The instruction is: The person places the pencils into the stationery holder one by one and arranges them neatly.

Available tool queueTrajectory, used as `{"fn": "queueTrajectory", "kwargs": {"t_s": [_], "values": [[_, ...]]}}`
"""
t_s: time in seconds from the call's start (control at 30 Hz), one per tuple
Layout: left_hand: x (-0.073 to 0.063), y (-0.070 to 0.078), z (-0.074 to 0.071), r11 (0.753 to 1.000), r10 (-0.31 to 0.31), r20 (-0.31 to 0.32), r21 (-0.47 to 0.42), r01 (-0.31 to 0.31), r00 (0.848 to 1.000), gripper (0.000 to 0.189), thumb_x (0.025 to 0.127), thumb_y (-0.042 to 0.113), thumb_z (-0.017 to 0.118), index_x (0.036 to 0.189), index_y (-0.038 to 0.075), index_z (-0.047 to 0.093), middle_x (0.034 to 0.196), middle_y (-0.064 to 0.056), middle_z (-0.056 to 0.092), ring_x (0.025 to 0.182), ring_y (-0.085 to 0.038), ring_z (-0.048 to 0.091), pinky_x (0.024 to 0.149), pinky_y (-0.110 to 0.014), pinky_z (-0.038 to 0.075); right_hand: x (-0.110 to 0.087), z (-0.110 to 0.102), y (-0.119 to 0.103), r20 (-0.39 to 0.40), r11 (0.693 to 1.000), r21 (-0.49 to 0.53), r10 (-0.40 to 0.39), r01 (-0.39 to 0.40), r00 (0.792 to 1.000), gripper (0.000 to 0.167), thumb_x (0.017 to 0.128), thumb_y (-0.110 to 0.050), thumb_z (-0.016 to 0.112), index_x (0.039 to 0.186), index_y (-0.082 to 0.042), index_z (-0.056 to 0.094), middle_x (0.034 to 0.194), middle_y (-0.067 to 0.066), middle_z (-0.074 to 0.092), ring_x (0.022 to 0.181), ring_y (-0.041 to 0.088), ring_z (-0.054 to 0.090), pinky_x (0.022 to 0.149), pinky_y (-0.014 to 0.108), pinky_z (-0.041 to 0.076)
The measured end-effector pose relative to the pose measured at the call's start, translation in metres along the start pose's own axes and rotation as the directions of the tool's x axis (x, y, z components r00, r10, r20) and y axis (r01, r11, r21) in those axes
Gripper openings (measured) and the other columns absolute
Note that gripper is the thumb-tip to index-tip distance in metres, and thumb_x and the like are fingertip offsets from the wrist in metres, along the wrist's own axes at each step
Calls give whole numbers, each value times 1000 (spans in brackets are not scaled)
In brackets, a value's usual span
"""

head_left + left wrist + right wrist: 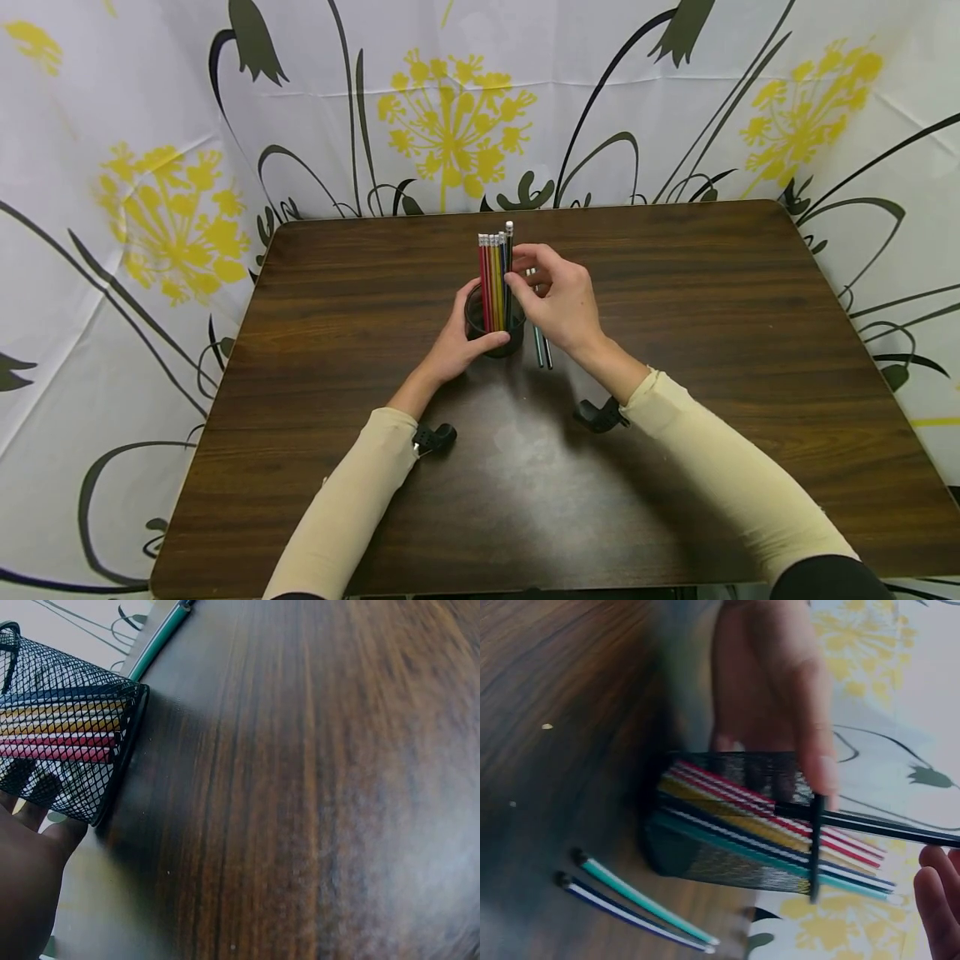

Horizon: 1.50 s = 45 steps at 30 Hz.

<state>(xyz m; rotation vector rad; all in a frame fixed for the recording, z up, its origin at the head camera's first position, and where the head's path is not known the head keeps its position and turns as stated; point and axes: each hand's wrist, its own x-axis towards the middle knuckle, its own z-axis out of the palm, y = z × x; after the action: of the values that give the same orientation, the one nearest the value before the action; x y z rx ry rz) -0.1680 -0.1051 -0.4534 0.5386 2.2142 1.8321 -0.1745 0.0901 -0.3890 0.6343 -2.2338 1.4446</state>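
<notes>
My left hand grips a black mesh pencil cup round its side, thumb across the front near the rim. Several striped pencils in red, yellow, blue and teal lean inside it, erasers up. Between the thumb and fingers of my right hand is a black pencil, its lower end inside the cup and its top above the others. Beside the cup, on its right, a teal pencil and a dark blue pencil lie on the table next to each other.
The dark wood-grain table runs back to a white cloth printed with yellow and grey-green flowers. Black wrist cameras sit by both sleeve cuffs, low over the tabletop.
</notes>
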Motion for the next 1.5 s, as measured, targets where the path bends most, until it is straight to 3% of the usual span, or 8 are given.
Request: {"fn": "queueTrajectory", "kwargs": {"t_s": [0.5,0.77,1.1,1.5], "values": [[0,-2,1,1000,3,4,3,-3,1000,84,92,7,67,155,13,12,153,-17,27,138,-33,30,111,-60,21,-11,16,23,82,995,-67,79,-73,994,29,88,-7,73,115,-4,65,92,8,71,70,19,69,65,40,57],[0,-3,1,1000,21,15,-14,-21,1000,84,92,4,66,155,11,11,153,-19,27,137,-36,31,110,-60,22,-13,22,26,101,987,-111,131,-119,986,29,88,-11,74,115,-6,66,91,6,71,70,17,69,62,35,55],[-1,-3,1,1000,9,3,0,-9,1000,85,91,5,67,155,12,12,152,-18,28,136,-34,32,111,-58,22,-6,29,29,84,964,-197,200,-180,976,28,88,-16,74,115,-9,68,89,3,72,70,17,68,62,34,53],[2,-6,0,999,32,1,-15,-32,999,85,90,8,69,154,11,13,151,-19,30,136,-35,33,111,-59,22,-1,38,30,-18,929,-297,223,-218,975,24,87,-19,75,109,-10,73,85,0,72,68,10,67,60,32,52]]}}
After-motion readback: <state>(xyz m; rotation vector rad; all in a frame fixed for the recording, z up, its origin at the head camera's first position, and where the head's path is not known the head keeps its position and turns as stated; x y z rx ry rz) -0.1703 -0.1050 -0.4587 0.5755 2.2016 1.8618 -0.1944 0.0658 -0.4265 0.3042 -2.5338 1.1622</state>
